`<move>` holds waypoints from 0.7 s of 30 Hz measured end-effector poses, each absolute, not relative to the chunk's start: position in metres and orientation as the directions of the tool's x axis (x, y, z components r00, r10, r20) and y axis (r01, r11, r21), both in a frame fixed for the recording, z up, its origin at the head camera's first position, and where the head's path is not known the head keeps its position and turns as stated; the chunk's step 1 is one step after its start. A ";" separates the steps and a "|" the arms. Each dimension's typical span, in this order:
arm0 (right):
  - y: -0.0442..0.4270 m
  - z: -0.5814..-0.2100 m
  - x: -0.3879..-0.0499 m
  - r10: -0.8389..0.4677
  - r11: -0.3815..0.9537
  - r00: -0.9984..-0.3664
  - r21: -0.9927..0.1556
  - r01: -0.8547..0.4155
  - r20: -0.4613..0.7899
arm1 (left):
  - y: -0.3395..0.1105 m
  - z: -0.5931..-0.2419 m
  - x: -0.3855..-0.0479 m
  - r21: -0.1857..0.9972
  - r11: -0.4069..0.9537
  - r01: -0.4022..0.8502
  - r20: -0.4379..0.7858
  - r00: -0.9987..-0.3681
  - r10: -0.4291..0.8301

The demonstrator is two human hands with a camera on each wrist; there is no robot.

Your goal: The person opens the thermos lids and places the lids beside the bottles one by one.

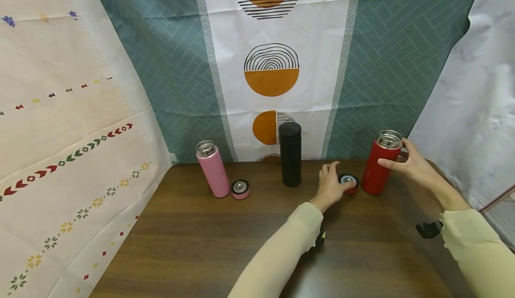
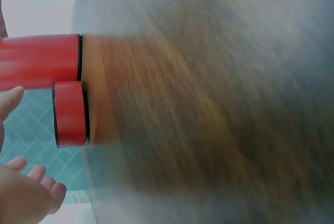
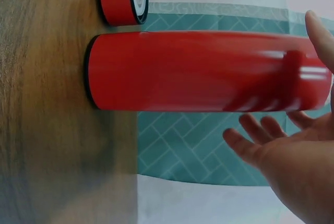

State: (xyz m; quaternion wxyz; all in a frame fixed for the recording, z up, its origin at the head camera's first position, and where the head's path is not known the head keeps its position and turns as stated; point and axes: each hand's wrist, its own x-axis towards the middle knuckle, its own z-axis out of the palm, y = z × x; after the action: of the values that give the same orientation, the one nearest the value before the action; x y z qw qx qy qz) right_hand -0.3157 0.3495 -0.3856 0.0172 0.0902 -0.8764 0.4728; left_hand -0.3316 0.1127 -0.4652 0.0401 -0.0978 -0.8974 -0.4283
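A red bottle (image 1: pixel 375 168) with an uncovered steel mouth stands upright at the right rear of the table. My right hand (image 1: pixel 416 166) is around its upper part, thumb in front and fingers spread behind; in the right wrist view the fingers of that hand (image 3: pixel 297 156) look relaxed, with a gap below the bottle (image 3: pixel 198 72). The red lid (image 1: pixel 349 183) lies just left of the bottle's base, inner side up. Over the lid my left hand (image 1: pixel 331 184) is spread, thumb at its right and fingers at its left; the left wrist view shows space between hand (image 2: pixel 26 190) and lid (image 2: pixel 70 114).
A black bottle (image 1: pixel 290 155), closed, stands left of my left hand. Further left are an uncovered pink bottle (image 1: pixel 214 170) and its pink lid (image 1: pixel 240 190). Patterned cloth (image 1: pixel 181 65) hangs behind the table's back edge. The brown table (image 1: pixel 193 244) extends toward me.
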 end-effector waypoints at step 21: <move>0.295 -0.378 -0.291 0.085 0.646 -0.427 -0.376 -0.664 0.900 | 0.064 -0.445 -0.312 0.649 0.521 0.554 0.472 -0.831 0.296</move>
State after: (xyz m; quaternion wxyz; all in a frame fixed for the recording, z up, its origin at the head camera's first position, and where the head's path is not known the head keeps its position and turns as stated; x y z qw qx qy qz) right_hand -0.2910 0.2951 -0.3785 0.5000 0.1910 -0.7571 0.3746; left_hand -0.3124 0.0645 -0.4454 0.1529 -0.2477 -0.8585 -0.4223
